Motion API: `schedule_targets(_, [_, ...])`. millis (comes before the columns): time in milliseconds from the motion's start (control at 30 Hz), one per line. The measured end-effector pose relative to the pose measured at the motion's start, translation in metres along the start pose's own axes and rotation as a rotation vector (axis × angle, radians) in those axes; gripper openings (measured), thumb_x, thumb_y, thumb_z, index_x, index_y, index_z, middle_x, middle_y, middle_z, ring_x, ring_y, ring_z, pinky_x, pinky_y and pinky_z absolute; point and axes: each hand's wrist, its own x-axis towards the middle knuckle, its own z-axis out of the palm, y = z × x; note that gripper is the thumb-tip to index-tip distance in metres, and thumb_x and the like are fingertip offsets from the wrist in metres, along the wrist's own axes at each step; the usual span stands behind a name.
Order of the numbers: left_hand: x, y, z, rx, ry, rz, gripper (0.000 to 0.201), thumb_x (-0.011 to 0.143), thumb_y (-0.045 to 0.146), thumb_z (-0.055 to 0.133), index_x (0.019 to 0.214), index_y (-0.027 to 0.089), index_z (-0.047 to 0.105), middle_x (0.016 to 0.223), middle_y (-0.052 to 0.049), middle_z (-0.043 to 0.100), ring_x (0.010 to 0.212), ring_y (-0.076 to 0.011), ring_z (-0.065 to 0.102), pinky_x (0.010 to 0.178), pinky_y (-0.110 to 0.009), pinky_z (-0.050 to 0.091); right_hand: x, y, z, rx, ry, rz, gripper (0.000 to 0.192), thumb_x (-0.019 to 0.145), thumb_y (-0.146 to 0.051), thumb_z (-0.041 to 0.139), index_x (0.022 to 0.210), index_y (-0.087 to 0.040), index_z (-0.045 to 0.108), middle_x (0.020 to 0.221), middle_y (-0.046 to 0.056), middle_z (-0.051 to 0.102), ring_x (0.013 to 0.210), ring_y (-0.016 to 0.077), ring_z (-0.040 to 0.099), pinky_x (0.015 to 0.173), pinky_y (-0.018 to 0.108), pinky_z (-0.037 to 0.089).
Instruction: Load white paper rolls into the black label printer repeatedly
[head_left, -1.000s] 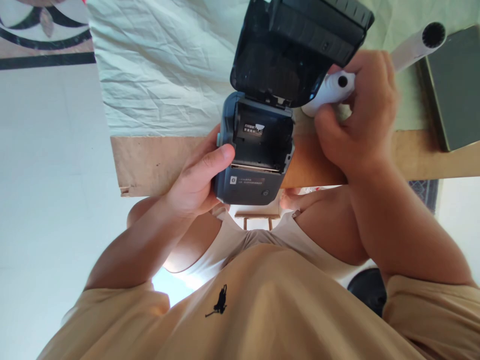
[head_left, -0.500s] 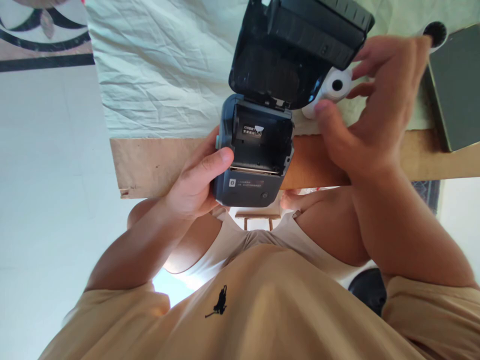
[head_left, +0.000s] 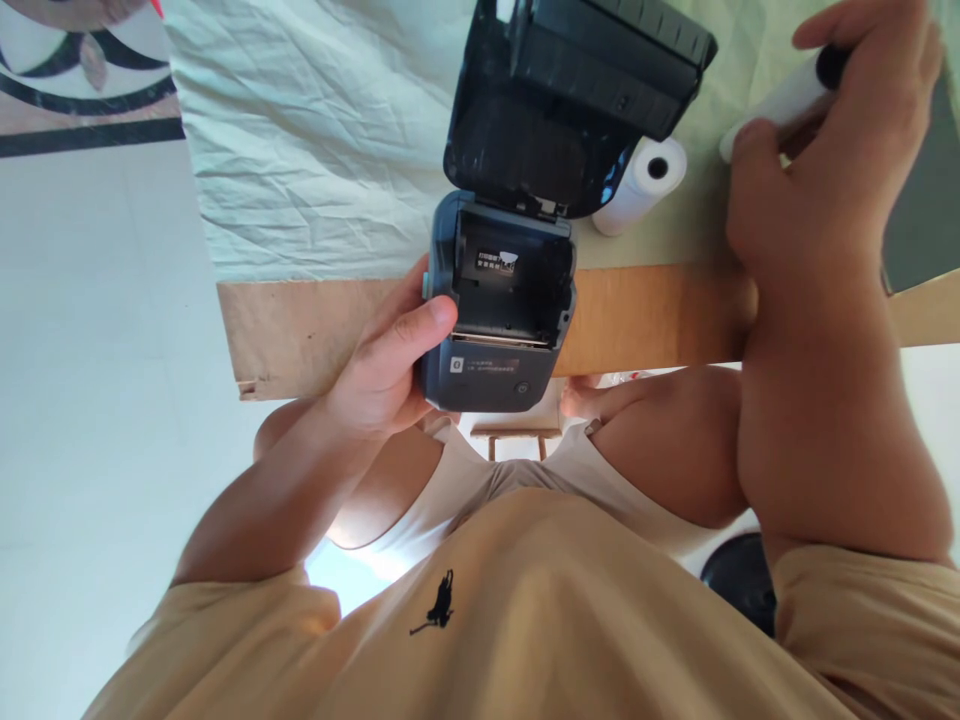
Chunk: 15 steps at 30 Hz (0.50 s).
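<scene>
My left hand (head_left: pixel 394 355) is closed around the side of a dark label printer (head_left: pixel 491 375), with its thumb on the rim. The printer's lid (head_left: pixel 540 130) stands swung open, and a small label (head_left: pixel 496 261) shows inside the bare paper bay. My right hand (head_left: pixel 840 170) is curled around a white paper roll (head_left: pixel 787 100) at the right, thumb on the near side and fingers over the far side. Part of that roll is hidden by the hand. Another white paper roll (head_left: pixel 637 185) lies beside the lid, partly covered by it.
A pale green cloth (head_left: pixel 315 150) covers the table, whose bare wooden edge (head_left: pixel 292 335) runs along the front. A dark flat tray-like object (head_left: pixel 926 210) lies at the far right, partly behind my right arm. My legs are below the table edge.
My right hand has moved right, away from the paper roll beside the lid, to the other roll. My left hand still holds the printer in about the same place.
</scene>
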Motion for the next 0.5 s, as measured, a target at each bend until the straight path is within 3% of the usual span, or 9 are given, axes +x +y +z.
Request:
schedule_targets(133, [0.0006,-0.0009,0.0014,-0.017,-0.032,0.103,0.055,0.084,0.053,0.066,0.126,0.018,0.064,0.091,-0.008,0.078,0.076,-0.0245,0.076,0.042,-0.023,0.044,-0.006,-0.0061,0.0032,0.085,0.0,-0.036,0.061,0.07,0.006,0.044,0.123,-0.015,0.066,0.12,0.012,0.06,0.105,0.0208,0.062,0.089,0.037,0.049])
schedule_targets(267, [0.0015,0.0009,-0.0004,-0.001,-0.06,0.055,0.051,0.084,0.047,0.071,0.126,0.02,0.065,0.108,-0.008,0.078,0.088,-0.0256,0.077,0.055,-0.027,0.056,-0.0068,-0.0081,0.0071,0.153,0.018,-0.095,0.044,0.07,0.001,0.056,0.107,-0.019,0.072,0.104,0.008,0.063,0.112,0.0245,0.061,0.097,0.038,0.047])
schedule_targets(367, [0.002,0.0017,-0.0015,-0.017,-0.053,0.044,0.053,0.082,0.05,0.072,0.126,0.022,0.065,0.115,-0.007,0.077,0.094,-0.0263,0.078,0.063,-0.03,0.062,-0.0046,-0.0109,0.0077,0.163,0.028,-0.031,0.034,0.076,-0.008,0.061,0.106,-0.017,0.074,0.104,0.01,0.06,0.113,0.0266,0.062,0.096,0.04,0.048])
schedule_targets(500, [0.0019,0.0027,0.0007,0.011,-0.011,0.045,0.051,0.082,0.052,0.071,0.124,0.022,0.067,0.105,-0.007,0.078,0.093,-0.0268,0.078,0.059,-0.029,0.061,-0.0037,-0.0121,0.0032,0.129,0.005,0.042,0.054,0.07,0.001,0.049,0.112,-0.02,0.075,0.104,0.008,0.061,0.112,0.0237,0.061,0.096,0.038,0.046])
